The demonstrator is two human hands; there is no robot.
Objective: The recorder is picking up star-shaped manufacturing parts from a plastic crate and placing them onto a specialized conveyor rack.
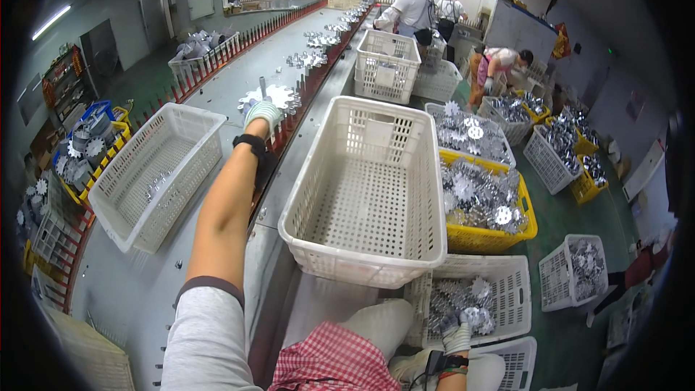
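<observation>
The left hand [264, 113] is at shiny toothed plates [284, 96] near the right edge of the tabletop [224, 74]. The plates lie flat and look round, and a thin post [263, 87] there points straight up. Gray tabletop shows between them and the long white crate [181, 199]. A big white crate [347, 269] sits close to the left arm. The right hand [457, 337] is at silver parts [457, 295]. I can't tell if either hand's fingers grip or hang loose
</observation>
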